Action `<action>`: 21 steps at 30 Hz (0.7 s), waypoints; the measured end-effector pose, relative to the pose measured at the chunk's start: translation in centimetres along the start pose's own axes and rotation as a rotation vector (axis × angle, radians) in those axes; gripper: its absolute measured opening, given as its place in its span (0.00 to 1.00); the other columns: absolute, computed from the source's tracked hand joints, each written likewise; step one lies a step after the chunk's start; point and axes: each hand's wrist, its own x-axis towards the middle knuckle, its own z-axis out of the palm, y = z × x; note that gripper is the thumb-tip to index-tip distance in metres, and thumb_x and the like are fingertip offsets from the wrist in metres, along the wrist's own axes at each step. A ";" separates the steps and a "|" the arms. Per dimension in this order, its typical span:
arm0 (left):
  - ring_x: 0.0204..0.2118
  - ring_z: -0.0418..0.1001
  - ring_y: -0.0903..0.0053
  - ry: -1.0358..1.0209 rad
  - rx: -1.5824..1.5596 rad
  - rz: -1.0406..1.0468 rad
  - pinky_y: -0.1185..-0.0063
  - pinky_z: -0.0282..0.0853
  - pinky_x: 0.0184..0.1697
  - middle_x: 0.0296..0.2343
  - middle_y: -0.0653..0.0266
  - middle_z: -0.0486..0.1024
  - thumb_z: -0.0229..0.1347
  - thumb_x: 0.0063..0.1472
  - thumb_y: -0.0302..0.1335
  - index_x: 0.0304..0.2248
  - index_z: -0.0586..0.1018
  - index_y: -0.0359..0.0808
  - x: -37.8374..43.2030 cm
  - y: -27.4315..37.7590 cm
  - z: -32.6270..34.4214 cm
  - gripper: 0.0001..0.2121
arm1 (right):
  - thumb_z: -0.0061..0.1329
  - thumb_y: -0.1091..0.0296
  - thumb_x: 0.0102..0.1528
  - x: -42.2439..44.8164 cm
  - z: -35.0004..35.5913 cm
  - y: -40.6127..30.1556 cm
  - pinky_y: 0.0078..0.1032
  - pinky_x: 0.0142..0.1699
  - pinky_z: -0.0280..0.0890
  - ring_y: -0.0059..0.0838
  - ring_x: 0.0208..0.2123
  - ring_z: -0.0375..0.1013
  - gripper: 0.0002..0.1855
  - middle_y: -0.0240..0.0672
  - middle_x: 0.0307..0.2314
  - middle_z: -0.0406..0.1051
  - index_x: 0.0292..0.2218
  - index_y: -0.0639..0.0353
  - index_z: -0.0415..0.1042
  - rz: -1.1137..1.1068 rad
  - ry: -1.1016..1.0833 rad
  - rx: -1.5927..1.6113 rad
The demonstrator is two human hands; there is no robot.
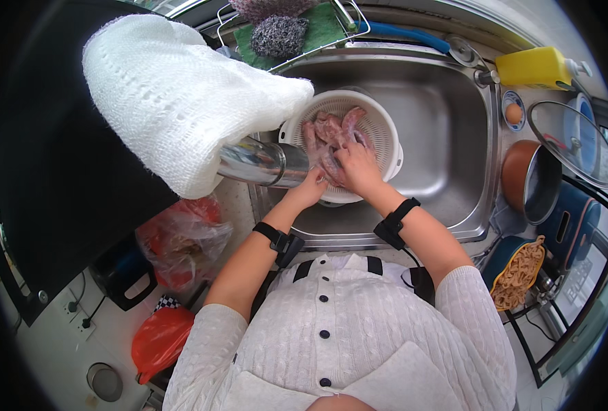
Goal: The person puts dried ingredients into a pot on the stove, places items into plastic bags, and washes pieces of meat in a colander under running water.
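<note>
A white plastic colander (387, 123) stands in the left part of the stainless steel sink, holding several pieces of raw meat (329, 127). My right hand (358, 167) reaches into it from the near side, fingers on the meat. My left hand (309, 189) is at the colander's near left rim, its fingertips close to a meat piece; whether it grips the piece is unclear. The chrome faucet spout (268, 163) passes just above my left hand and hides part of the colander's left edge. A white knitted cloth (181, 97) covers the faucet.
The sink basin (422, 128) extends right of the colander. A wire rack (304, 54) with scourers stands behind it. To the right are a yellow bottle (530, 68), an egg in a dish (513, 113), a brown pot (522, 174) and a glass lid (573, 144). Plastic bags (183, 241) lie left.
</note>
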 end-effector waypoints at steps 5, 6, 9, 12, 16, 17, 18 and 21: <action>0.35 0.73 0.66 0.035 0.094 0.015 0.75 0.66 0.39 0.31 0.53 0.74 0.51 0.53 0.28 0.36 0.73 0.30 -0.5 -1.0 0.0 0.13 | 0.47 0.67 0.42 -0.4 3.7 -0.7 0.30 0.35 0.66 0.35 0.30 0.70 0.11 0.39 0.33 0.66 0.32 0.54 0.70 -0.086 -0.336 -0.136; 0.35 0.73 0.67 0.051 0.088 0.038 0.75 0.67 0.39 0.31 0.53 0.74 0.51 0.53 0.28 0.36 0.73 0.30 -0.5 -0.9 -0.1 0.12 | 0.44 0.68 0.46 0.2 3.4 -0.3 0.33 0.31 0.66 0.35 0.30 0.70 0.09 0.39 0.31 0.64 0.32 0.56 0.67 -0.086 -0.392 -0.150; 0.34 0.73 0.68 0.084 0.039 0.083 0.76 0.67 0.39 0.30 0.54 0.74 0.50 0.53 0.27 0.36 0.73 0.30 -0.4 -0.7 -0.6 0.12 | 0.44 0.68 0.46 0.5 2.4 0.0 0.33 0.29 0.67 0.35 0.29 0.70 0.09 0.39 0.31 0.63 0.32 0.56 0.67 -0.003 -0.181 -0.202; 0.33 0.73 0.70 0.083 -0.061 0.084 0.77 0.67 0.39 0.30 0.56 0.74 0.50 0.53 0.27 0.36 0.74 0.31 -0.2 -0.9 -0.9 0.11 | 0.47 0.70 0.42 1.1 0.8 1.4 0.32 0.30 0.68 0.38 0.29 0.71 0.13 0.39 0.33 0.63 0.33 0.57 0.67 0.151 -0.189 -0.197; 0.34 0.72 0.73 0.042 -0.182 0.052 0.78 0.66 0.39 0.31 0.59 0.74 0.49 0.55 0.27 0.37 0.73 0.31 -0.1 -0.1 -1.0 0.11 | 0.50 0.72 0.43 1.9 1.6 3.1 0.26 0.30 0.67 0.36 0.26 0.72 0.11 0.40 0.26 0.67 0.32 0.60 0.70 0.351 0.001 0.321; 0.34 0.72 0.73 0.029 -0.218 0.034 0.79 0.66 0.39 0.32 0.60 0.74 0.48 0.56 0.27 0.38 0.72 0.31 -0.2 0.4 -1.0 0.12 | 0.49 0.72 0.45 2.4 2.1 3.3 0.25 0.29 0.67 0.34 0.25 0.72 0.09 0.39 0.24 0.68 0.31 0.61 0.70 0.411 0.067 0.555; 0.35 0.71 0.74 0.031 -0.389 -0.042 0.79 0.66 0.40 0.33 0.61 0.73 0.47 0.57 0.27 0.40 0.71 0.31 -0.2 0.7 -1.0 0.12 | 0.48 0.71 0.47 3.3 2.2 2.5 0.24 0.28 0.66 0.32 0.24 0.71 0.07 0.38 0.22 0.67 0.31 0.62 0.70 0.549 0.062 0.838; 0.37 0.69 0.75 0.069 -0.913 -0.205 0.78 0.65 0.41 0.36 0.62 0.70 0.42 0.60 0.27 0.42 0.69 0.33 0.1 1.9 -1.2 0.12 | 0.44 0.70 0.52 6.1 2.3 -1.7 0.21 0.25 0.64 0.25 0.21 0.67 0.07 0.33 0.18 0.66 0.29 0.64 0.70 0.815 0.102 1.553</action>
